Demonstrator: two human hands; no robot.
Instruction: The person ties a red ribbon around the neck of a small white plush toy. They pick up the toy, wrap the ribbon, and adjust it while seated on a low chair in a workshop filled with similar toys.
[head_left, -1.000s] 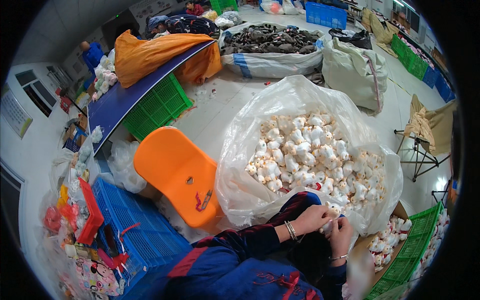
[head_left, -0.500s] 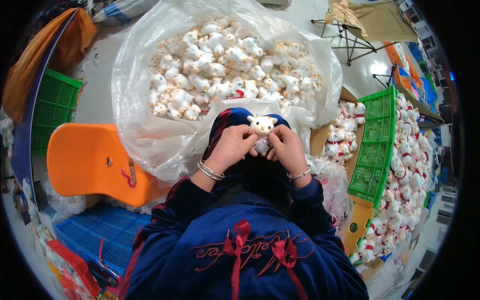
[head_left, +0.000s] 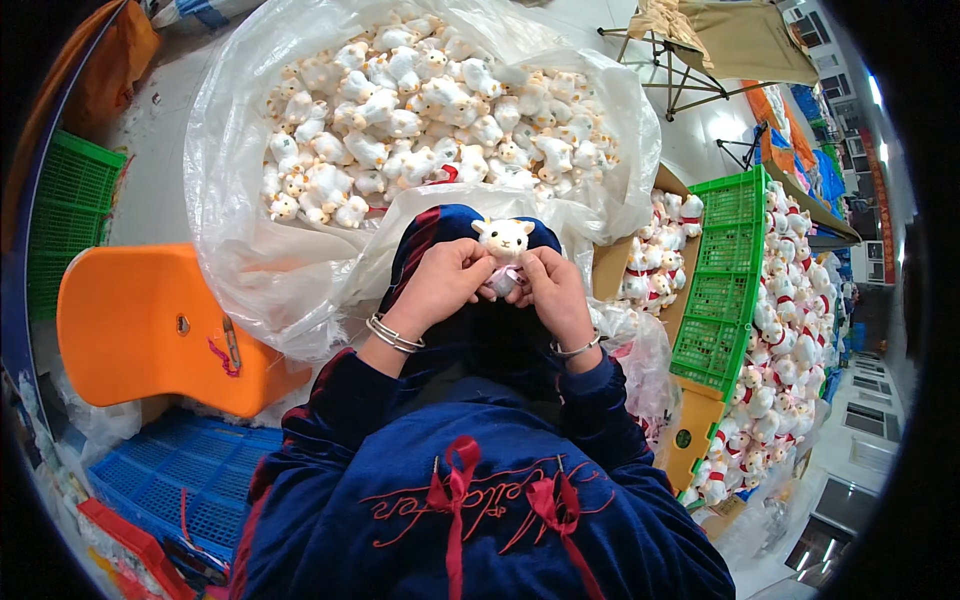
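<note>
A small white plush lamb [head_left: 503, 238] faces up over my lap, with dark eyes and yellowish ears. Around its neck is a pale pink ribbon [head_left: 508, 274]. My left hand [head_left: 452, 283] is closed on the lamb's left-hand side in the picture, thumb and fingers pinching near its neck. On the opposite side my right hand [head_left: 557, 293] pinches at the neck and ribbon too. Which fingertips are on the ribbon and which on the plush I cannot tell. The lamb's lower body is partly hidden by my fingers.
Ahead lies a large clear plastic bag [head_left: 235, 190] full of similar plush lambs [head_left: 400, 95]. At left stand an orange stool [head_left: 130, 320] with small snips [head_left: 231, 345] on it and a blue crate [head_left: 180, 480]. To the right are a cardboard box [head_left: 611, 270] and a green crate [head_left: 715, 290], with lambs wearing red ribbons.
The whole view has shifted, so the surroundings sit further left and slightly higher. Both hands still hold the lamb over my lap, with fingers slightly moved at its neck.
</note>
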